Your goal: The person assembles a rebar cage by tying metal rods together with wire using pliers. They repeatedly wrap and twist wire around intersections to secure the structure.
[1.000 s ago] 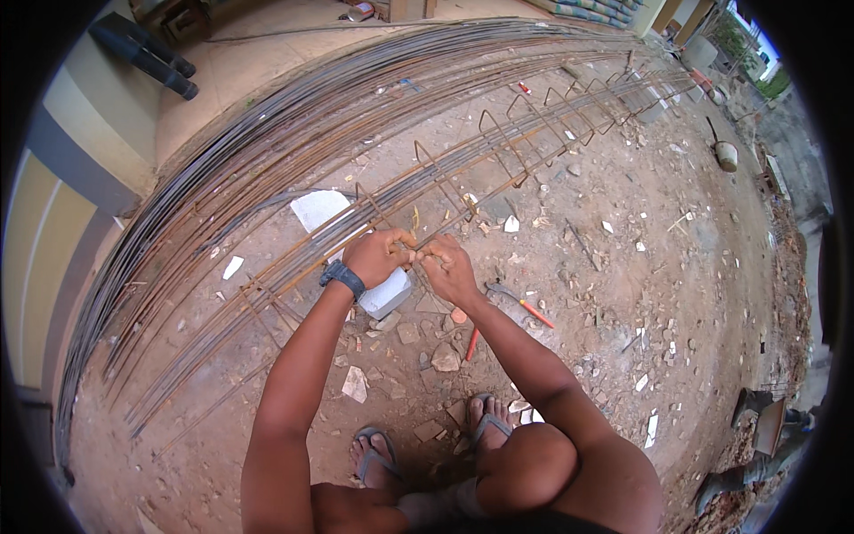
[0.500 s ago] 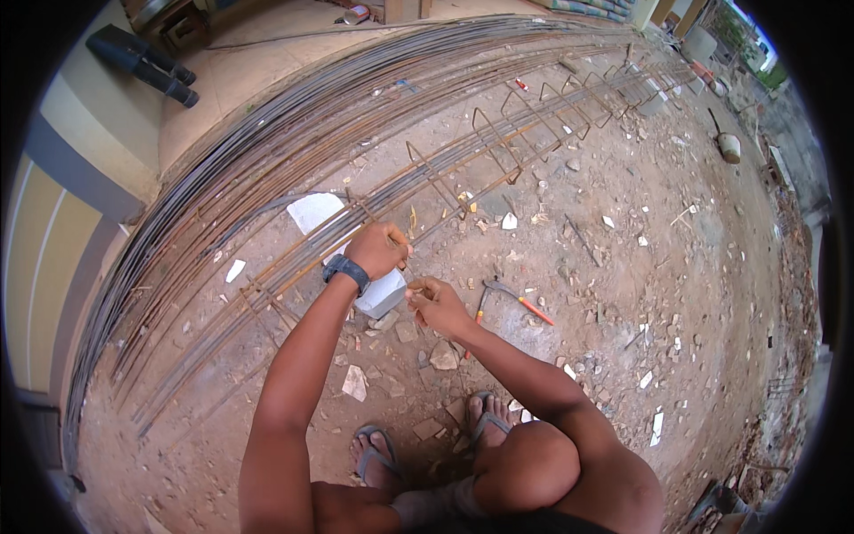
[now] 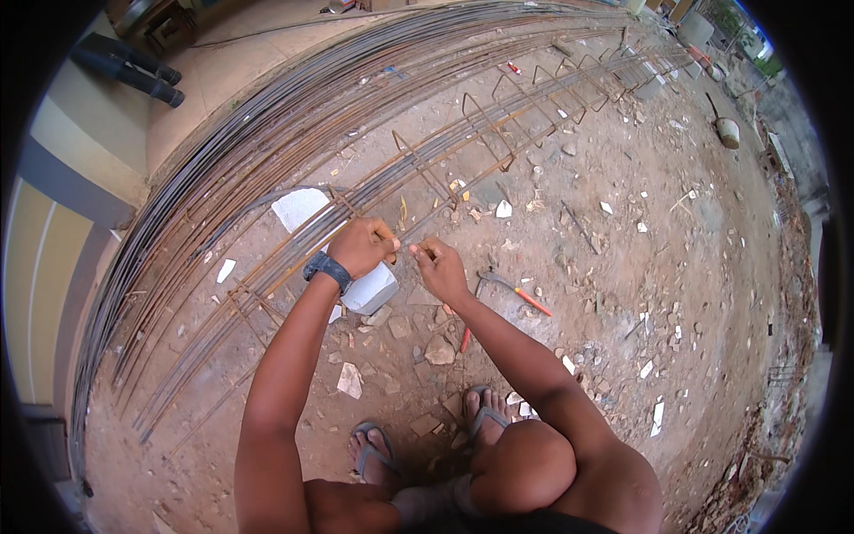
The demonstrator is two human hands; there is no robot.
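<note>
A long rebar cage (image 3: 418,165) of rusty bars and square stirrups lies diagonally across the ground. My left hand (image 3: 360,247), with a dark wristwatch (image 3: 327,271), is closed at the cage's near edge, where a bar meets a stirrup; the fingers hide the exact grip. Just right of it my right hand (image 3: 439,269) pinches thumb and finger together. Whatever is between those fingertips is too small to make out. Beneath my left hand a white block (image 3: 372,290) sits under the cage. Cutting pincers (image 3: 516,292) with orange-red handles lie on the ground by my right forearm.
Many loose rebars (image 3: 240,133) stretch behind the cage. Another white slab (image 3: 301,208) lies by the bars. Stones and white shards (image 3: 350,380) litter the dirt. A long-handled pot-like container (image 3: 728,133) stands far right; black pipes (image 3: 129,67) rest at upper left.
My right hand has risen slightly and sits farther from the left hand's wrist, still pinched. My left hand stays at the cage edge. The view has shifted a little.
</note>
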